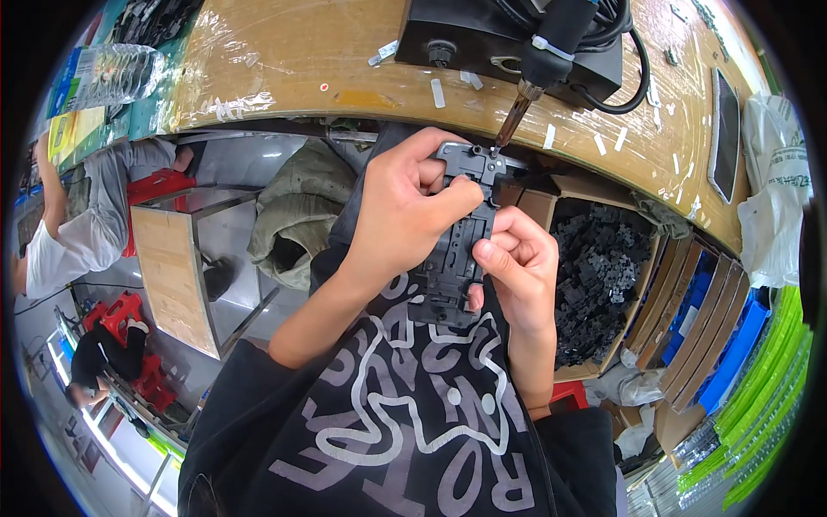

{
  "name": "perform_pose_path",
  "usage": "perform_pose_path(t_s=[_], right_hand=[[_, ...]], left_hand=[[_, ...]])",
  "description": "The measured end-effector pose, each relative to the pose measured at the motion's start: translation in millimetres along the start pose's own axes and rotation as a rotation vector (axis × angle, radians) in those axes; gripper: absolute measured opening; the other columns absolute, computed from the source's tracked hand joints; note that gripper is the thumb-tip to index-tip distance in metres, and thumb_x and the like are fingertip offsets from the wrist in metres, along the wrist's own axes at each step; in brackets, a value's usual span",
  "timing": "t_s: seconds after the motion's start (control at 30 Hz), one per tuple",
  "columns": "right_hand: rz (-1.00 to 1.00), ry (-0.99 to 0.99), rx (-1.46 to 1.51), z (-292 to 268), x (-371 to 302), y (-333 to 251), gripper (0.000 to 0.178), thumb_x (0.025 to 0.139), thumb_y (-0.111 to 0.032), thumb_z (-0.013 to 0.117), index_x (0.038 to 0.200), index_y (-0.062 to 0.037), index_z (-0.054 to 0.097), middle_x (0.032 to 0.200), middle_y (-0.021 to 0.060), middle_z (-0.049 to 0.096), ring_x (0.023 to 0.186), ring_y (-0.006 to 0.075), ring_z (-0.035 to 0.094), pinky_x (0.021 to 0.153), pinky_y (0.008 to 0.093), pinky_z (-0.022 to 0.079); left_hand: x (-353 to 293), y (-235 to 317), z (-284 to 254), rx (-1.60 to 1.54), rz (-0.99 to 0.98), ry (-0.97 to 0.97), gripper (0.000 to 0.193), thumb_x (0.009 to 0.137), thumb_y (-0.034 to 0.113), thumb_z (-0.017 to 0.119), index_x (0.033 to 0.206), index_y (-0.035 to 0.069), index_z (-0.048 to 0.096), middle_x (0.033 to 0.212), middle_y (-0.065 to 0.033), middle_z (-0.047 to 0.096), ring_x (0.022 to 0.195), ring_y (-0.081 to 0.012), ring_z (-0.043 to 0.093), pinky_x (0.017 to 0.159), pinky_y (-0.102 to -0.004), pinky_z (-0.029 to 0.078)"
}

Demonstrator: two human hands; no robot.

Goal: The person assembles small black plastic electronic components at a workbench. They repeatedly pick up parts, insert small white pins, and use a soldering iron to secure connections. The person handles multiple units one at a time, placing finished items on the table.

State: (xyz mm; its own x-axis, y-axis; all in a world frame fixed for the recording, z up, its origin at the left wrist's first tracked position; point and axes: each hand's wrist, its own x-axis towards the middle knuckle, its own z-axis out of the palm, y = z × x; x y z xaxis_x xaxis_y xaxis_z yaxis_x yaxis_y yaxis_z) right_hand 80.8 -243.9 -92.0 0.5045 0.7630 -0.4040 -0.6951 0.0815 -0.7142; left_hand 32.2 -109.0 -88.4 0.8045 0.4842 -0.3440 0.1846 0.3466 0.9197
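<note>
I hold a long black plastic part (455, 258) upright in front of my chest with both hands. My left hand (405, 211) grips its upper half, thumb and fingers wrapped around the top end. My right hand (517, 267) holds its lower right side, thumb pressed on the face. The tip of a mounted electric screwdriver (515, 112) touches the top edge of the part. The screwdriver's black body (560, 34) hangs over the wooden table edge.
A curved wooden table (301, 60) with tape scraps spans the top, carrying a black box (482, 34) and a tablet (725, 129). A cardboard box of black plastic parts (603, 267) sits at my right. Two other people (77, 233) are at the left.
</note>
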Motion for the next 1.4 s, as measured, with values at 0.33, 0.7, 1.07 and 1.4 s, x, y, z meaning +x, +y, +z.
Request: perform_pose_path(t_s=[0.33, 0.7, 1.07, 1.4], right_hand=[[0.004, 0.011, -0.007, -4.9, 7.5, 5.4, 0.010, 0.078, -0.003, 0.055, 0.081, 0.0038, 0.048, 0.062, 0.0085, 0.056, 0.041, 0.0113, 0.050, 0.040, 0.0206, 0.042], [-0.013, 0.011, -0.011, -2.2, 3.7, 0.4, 0.010, 0.078, -0.002, 0.055, 0.081, 0.0042, 0.048, 0.061, 0.0085, 0.055, 0.041, 0.0104, 0.049, 0.040, 0.0202, 0.042], [-0.001, 0.040, 0.004, 1.0, 2.8, -3.9, 0.010, 0.078, -0.003, 0.054, 0.076, 0.0026, 0.046, 0.056, 0.0067, 0.053, 0.038, 0.0095, 0.048, 0.038, 0.0196, 0.041], [0.006, 0.037, 0.031, -2.2, 5.2, -2.9, 0.010, 0.078, -0.003, 0.055, 0.076, 0.0031, 0.047, 0.056, 0.0067, 0.053, 0.038, 0.0093, 0.047, 0.037, 0.0190, 0.040]], left_hand=[[5.2, -5.3, -1.1, 0.027, 0.054, 0.013, 0.021, 0.068, -0.001, 0.053, 0.089, -0.003, 0.051, 0.056, 0.0028, 0.051, 0.048, 0.0013, 0.038, 0.042, -0.0151, 0.028], [3.2, 1.7, 2.1, 0.042, 0.030, 0.010, 0.024, 0.068, 0.000, 0.053, 0.092, -0.003, 0.051, 0.055, 0.0030, 0.050, 0.047, 0.0014, 0.037, 0.041, -0.0156, 0.028], [2.8, 3.7, 4.5, -0.013, -0.008, 0.029, 0.025, 0.068, 0.001, 0.053, 0.092, -0.003, 0.052, 0.055, 0.0016, 0.052, 0.047, 0.0011, 0.038, 0.040, -0.0159, 0.029], [3.9, -0.1, 6.9, -0.044, 0.027, 0.049, 0.026, 0.069, 0.001, 0.052, 0.094, -0.003, 0.052, 0.055, 0.0020, 0.053, 0.047, 0.0011, 0.039, 0.041, -0.0159, 0.030]])
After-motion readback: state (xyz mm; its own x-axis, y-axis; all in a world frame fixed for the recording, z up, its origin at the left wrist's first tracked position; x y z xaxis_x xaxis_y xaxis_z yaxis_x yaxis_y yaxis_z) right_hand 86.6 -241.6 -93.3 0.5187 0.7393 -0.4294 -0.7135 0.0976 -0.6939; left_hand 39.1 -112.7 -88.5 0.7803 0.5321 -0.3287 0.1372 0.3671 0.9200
